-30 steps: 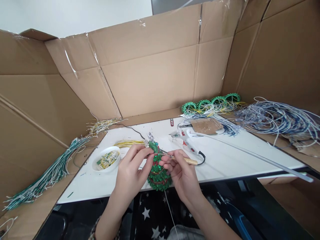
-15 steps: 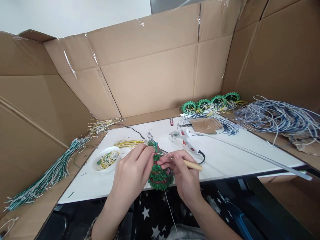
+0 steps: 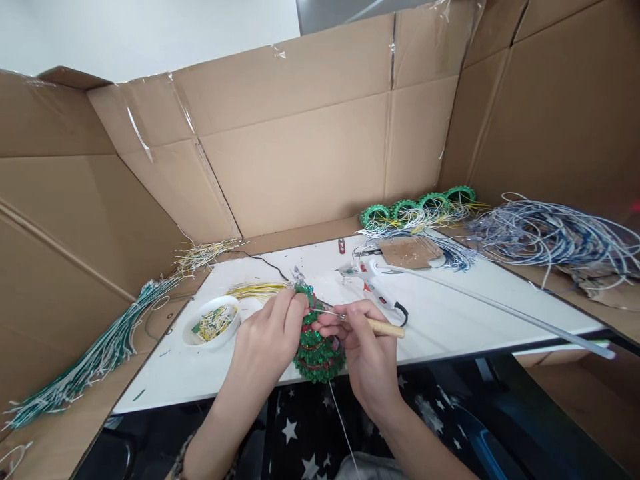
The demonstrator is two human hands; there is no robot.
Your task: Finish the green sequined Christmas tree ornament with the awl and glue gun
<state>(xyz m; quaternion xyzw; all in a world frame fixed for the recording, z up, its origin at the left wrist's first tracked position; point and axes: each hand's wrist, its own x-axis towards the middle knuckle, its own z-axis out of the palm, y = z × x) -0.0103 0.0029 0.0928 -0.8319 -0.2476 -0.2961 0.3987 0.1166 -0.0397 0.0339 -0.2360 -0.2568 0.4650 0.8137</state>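
A small green beaded Christmas tree (image 3: 320, 357) with red trim stands at the table's front edge, between my hands. My right hand (image 3: 367, 347) grips an awl (image 3: 387, 328) by its light wooden handle. The awl's thin metal shaft points left across the upper part of the tree. My left hand (image 3: 270, 337) is closed in a pinch against the tree's upper left side, right at the awl's tip. What those fingers pinch is hidden. A thin white wire (image 3: 344, 427) hangs down from below the tree.
Left of my hands is a white bowl (image 3: 213, 337) of cut wire bits, with yellow wires (image 3: 257, 290) behind it. A glue gun (image 3: 373, 283) with a long glue stick lies to the right. Green rings (image 3: 405, 212) and wire bundles (image 3: 560, 230) line the back right.
Both hands hold nearly the same pose at the tree. The tree has shifted slightly to the left, and the whole view has moved a little.
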